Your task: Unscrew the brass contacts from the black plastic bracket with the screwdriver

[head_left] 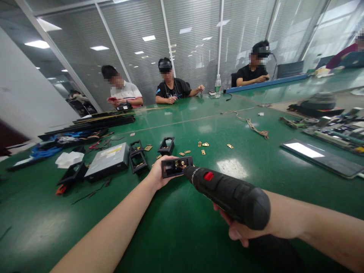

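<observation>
My left hand (159,175) is closed around a black rectangular plastic housing (168,169), its open side turned up toward me. Brass-coloured parts show inside the housing. My right hand (239,227) grips a black cordless drill (227,193) with a red switch on top. The drill's nose reaches the right part of the housing; whether its tip touches a screw there is too small to tell. Several small brass plates (203,152) lie on the table just beyond. Similar black housings (138,161) stand to the left of my left hand, and another housing (166,145) is behind it.
A silver disc drive (108,161) sits at the left, near a white tissue (69,159) and blue cables (47,151). On the right are a dark flat panel (321,157), circuit boards (338,132) and a cord (257,129). Several people sit across the green table (182,242); a bottle (217,86) stands there.
</observation>
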A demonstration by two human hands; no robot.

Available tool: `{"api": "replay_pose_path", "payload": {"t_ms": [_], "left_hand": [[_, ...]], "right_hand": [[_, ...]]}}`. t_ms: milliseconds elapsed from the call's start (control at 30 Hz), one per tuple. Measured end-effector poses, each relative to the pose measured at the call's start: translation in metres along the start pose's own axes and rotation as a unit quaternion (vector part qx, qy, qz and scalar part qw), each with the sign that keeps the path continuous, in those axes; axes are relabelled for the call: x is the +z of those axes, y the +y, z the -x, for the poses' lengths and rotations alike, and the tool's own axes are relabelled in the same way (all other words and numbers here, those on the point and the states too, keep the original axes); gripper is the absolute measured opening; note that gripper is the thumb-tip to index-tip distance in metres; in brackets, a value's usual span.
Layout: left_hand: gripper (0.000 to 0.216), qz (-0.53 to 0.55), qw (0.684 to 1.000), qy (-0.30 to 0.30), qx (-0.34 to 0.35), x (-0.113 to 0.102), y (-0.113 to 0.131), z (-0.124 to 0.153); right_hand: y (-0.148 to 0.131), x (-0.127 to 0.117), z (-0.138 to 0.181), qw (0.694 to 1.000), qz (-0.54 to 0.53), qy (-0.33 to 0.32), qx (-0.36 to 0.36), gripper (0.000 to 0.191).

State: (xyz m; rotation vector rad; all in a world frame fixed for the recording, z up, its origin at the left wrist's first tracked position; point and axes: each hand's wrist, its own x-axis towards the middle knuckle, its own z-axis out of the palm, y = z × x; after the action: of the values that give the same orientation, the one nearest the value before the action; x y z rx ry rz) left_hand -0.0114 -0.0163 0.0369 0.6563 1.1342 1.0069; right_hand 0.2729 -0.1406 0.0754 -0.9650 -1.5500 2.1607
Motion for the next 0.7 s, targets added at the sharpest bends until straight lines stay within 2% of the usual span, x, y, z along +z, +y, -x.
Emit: {"api": "replay_pose_path", "payload": {"t_ms": [300,700], "left_hand": [[0.020,0.005,1.000,-0.003,0.000,-0.001,0.000,-0.001],[0.020,0.002,1.000,0.006,-0.002,0.005,0.002,0.004]], "right_hand": [[0.001,0.002,0.002,1.000,0.006,0.016,0.018,0.076],[-0.008,0.003,0.002,0.999,0.033,-0.019,-0.006,0.036]]}}
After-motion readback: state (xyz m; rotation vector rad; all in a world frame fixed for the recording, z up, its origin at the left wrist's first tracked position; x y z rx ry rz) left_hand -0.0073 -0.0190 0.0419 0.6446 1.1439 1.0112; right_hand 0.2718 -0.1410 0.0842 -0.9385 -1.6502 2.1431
